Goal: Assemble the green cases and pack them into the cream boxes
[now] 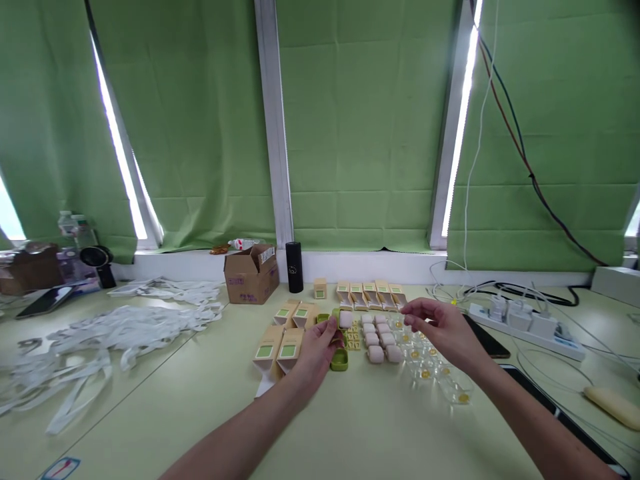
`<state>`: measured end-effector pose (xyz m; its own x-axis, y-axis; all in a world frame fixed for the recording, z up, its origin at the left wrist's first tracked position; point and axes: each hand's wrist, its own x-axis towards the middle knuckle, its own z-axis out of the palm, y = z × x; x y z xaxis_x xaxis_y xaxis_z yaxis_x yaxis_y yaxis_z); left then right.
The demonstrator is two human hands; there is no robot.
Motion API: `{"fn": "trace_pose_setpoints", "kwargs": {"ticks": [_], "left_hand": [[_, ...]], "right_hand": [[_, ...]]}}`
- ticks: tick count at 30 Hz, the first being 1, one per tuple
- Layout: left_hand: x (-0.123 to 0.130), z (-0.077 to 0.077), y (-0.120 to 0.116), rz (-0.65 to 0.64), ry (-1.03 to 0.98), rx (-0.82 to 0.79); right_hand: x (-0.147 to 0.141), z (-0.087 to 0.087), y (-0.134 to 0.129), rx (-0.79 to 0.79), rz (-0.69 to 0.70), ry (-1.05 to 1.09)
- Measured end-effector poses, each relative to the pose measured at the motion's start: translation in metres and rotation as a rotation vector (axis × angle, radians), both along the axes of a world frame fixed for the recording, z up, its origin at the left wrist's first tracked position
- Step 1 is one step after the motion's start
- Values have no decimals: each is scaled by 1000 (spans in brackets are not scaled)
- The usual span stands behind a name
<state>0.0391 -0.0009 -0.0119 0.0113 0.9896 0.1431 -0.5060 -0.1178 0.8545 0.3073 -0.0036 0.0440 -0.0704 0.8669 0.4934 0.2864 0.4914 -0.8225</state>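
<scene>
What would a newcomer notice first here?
Probably the big green blinds hanging across the back. Next, the tangle of white strips spread over the left of the table. Then, near the middle, the left hand at small green containers and the right hand by clear plastic containers, with pale rounded blocks between.

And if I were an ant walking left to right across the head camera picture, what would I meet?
White strips → brown cardboard box → left hand → rows of pale pink blocks → right hand → white power strip.
</scene>
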Motion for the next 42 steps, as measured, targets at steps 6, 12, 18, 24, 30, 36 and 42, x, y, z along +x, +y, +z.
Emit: {"fn": "trace_pose_setpoints", "kwargs": {"ticks": [6,12,18,24,30,36,42], "left_hand": [[-1,1,0,45,2,-19],[0,3,-2,52,16,-16],[1,3,-2,69,17,7],[0,2,-2,78,19,3],[0,4,-2,87,21,0],[-1,2,0,95,24,5],[-4,-3,5,134,28,16]], "right_hand": [[57,-21,-19,3,-142,-581],[83,-52,-37,-58,-195,-881],[90,-73,-38,-26,-189,-976],[92,-64,-41,-21,-113,-924],[56,-16,-48,-19,142,-509],[-12,11,-25,-217,534,17],[-59,-10,5,-410,717,544]]}}
